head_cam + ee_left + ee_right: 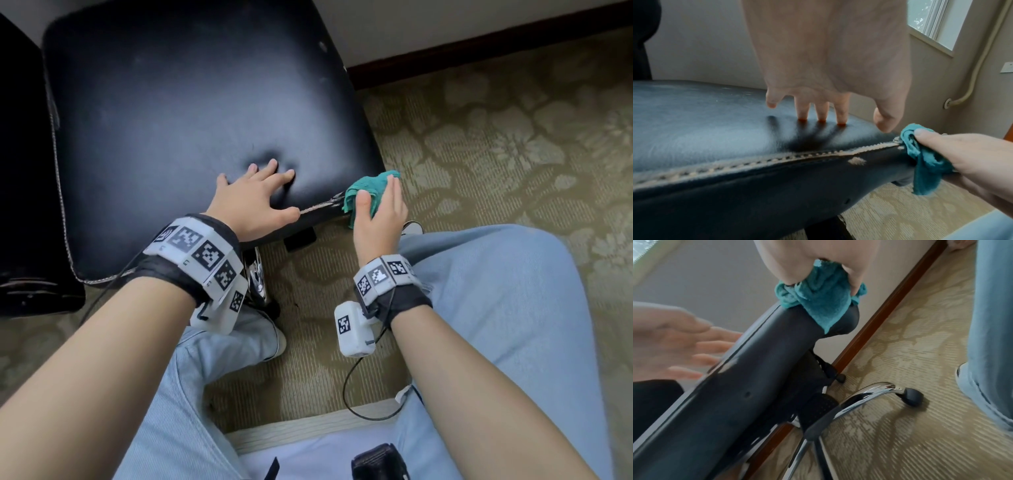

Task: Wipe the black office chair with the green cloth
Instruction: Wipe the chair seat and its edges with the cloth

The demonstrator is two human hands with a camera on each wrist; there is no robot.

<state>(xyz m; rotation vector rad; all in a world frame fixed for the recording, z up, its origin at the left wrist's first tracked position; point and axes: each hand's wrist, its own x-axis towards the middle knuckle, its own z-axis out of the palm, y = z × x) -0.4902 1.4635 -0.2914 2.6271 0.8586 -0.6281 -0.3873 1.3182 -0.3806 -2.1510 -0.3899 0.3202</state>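
Two hands work at the black office chair (191,113). From the head view, the left hand (255,197) lies spread on the seat near its front right corner, fingertips denting the cushion, holding nothing. The right hand (378,209) grips the bunched green cloth (366,192) against that same corner.

The left wrist view shows three fingertips (841,121) pressing the seat top just behind the worn seam (777,156), while the cloth wraps over the corner where the seam ends.

From the right wrist view, the cloth hangs down the corner's side face, above the chrome base leg (865,395).

The step in hand appears to be wiping the seat edge. Next, the cloth likely needs dragging along the seam or side while the left hand steadies the swivelling seat.
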